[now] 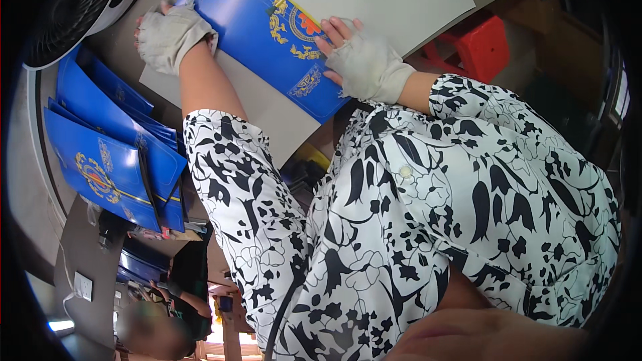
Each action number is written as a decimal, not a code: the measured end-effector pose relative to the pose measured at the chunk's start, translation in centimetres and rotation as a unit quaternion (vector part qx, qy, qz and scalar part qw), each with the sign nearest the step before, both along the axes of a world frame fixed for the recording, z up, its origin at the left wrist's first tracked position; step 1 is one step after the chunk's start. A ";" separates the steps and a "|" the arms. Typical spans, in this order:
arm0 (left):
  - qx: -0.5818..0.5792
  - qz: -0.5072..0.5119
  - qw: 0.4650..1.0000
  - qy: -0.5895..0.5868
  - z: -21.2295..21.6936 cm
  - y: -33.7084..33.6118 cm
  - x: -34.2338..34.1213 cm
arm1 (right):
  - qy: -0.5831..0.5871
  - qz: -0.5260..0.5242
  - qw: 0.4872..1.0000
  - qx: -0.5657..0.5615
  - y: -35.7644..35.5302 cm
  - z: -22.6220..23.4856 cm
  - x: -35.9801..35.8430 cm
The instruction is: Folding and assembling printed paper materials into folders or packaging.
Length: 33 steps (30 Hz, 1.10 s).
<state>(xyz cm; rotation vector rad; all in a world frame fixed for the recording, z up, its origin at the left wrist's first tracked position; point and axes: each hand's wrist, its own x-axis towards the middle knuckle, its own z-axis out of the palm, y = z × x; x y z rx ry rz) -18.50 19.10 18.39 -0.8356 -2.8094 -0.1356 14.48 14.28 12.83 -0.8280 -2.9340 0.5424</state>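
A glossy blue printed sheet (251, 30) with a gold and red emblem lies diagonally across a larger pale grey board (267, 90). My right hand (368, 63), in a pale fingerless glove, rests on the sheet's right edge beside the emblem. Its bare fingers are spread, with nothing in them. My left hand (175, 39), in a matching glove, presses down at the sheet's left edge, over the board. Its fingers are curled, and their inner side is hidden, so what they hold, if anything, cannot be made out.
Folded blue printed covers (110, 154) stand in an overlapping stack to the left. A black-and-white fan (73, 7) is at the upper left. A red plastic stool (478, 47) stands beyond the table's right edge. Another person (180, 301) is at the lower left.
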 end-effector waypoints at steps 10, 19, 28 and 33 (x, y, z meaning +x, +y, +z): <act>-0.117 0.007 0.990 -0.075 0.8 -1.4 2.8 | 0.010 0.017 1.000 0.018 0.7 -0.6 0.0; -0.078 -0.160 0.982 -0.062 -8.9 -17.2 20.0 | -0.004 -0.014 1.000 0.010 -0.4 -2.6 3.3; -0.044 -0.087 0.995 -0.003 -3.1 -7.4 9.0 | -0.010 -0.001 1.000 0.028 -1.3 -1.4 2.0; -0.024 0.007 0.999 0.034 0.1 -5.7 0.4 | 0.040 0.020 0.999 0.023 -2.7 0.7 -0.1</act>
